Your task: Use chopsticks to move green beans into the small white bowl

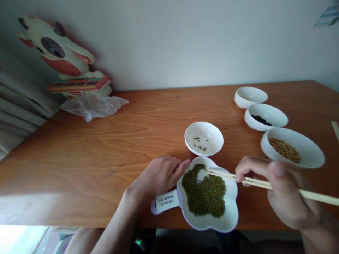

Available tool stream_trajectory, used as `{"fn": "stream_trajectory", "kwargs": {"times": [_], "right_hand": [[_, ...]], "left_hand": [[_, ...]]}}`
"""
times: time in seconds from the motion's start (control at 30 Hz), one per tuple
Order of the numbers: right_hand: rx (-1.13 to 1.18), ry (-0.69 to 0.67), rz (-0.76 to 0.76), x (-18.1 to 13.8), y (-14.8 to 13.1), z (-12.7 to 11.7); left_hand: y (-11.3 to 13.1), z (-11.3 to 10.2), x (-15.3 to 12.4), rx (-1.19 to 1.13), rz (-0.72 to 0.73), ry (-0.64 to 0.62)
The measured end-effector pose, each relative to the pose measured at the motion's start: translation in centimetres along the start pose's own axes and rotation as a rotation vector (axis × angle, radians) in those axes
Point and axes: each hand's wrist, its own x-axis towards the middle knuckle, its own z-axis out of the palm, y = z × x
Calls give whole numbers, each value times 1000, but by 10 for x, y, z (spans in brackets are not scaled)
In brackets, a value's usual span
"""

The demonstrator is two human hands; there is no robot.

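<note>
My right hand (280, 190) is closed around a pair of wooden chopsticks (238, 177). Their tips reach into a white flower-shaped dish (231, 215) heaped with green mung beans (205, 195). My left hand (161, 174) rests at the dish's left rim, fingers loosely curled and touching it, next to the dish's labelled handle (165, 202). Just beyond stands a small white bowl (203, 138) with a few green beans in it.
At the right of the wooden table (92, 158) stand three white bowls: one with brown beans (292, 147), one with black beans (266, 116), one empty (250, 96). A crumpled plastic bag (92, 106) and a cartoon cow figure (63, 60) sit at the far left by the wall.
</note>
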Motion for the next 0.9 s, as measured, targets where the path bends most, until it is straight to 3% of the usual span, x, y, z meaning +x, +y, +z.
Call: {"fn": "stream_trajectory", "kwargs": {"times": [0.1,0.27,0.53,0.6,0.73,0.9], "right_hand": [[6,61,-14,2,-6,-7],[-39,307,-85,10,-13,-10],[30,329,-152,12,-7,1],[84,218,-140,7,-7,0],[134,-131,27,-3,-8,0],[101,-205,34,-1,-15,9]], "left_hand": [[0,0,0,1,-4,-1],[1,-1,1,22,-7,-13],[0,-1,0,11,-1,-5],[0,-1,0,14,-4,-11],[1,-1,0,6,-16,-2],[1,-1,1,-4,-19,-9]]}}
